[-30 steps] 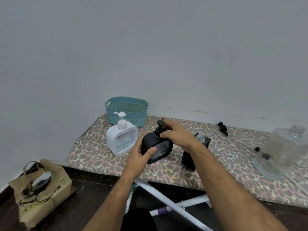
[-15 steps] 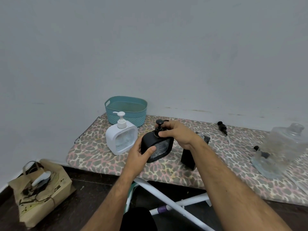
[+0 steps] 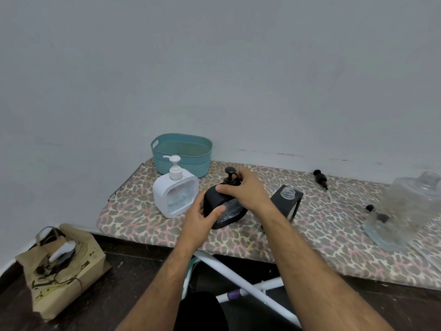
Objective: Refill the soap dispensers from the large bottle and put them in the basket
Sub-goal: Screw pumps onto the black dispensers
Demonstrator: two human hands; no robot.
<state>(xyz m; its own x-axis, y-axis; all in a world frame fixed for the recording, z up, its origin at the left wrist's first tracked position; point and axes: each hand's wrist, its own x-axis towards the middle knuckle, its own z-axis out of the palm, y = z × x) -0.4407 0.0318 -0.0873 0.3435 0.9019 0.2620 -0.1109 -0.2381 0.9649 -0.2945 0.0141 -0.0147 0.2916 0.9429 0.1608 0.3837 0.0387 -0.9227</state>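
Head view: person's left hand (image 3: 199,217) grips the black dispenser (image 3: 223,209) by its side, thumb across the clear front panel. Right hand (image 3: 245,191) curled over its top, fingers pinching round the black pump (image 3: 230,174). Dispenser tilted, sitting at centre of the leopard-print ironing board (image 3: 322,232). White dispenser (image 3: 175,195) just beside it at 9 o'clock, upright, pump on. Teal basket (image 3: 182,152) behind that at about 11, against the wall. Second black dispenser (image 3: 287,203) at 3 o'clock, partly behind the right wrist, neck open, no pump. Loose black pump (image 3: 321,179) lying at 2 o'clock near the wall. Large clear bottle (image 3: 405,209) far right, uncapped, looks tipped, hard to tell. Brown paper bag (image 3: 62,271) on floor at 8 o'clock.
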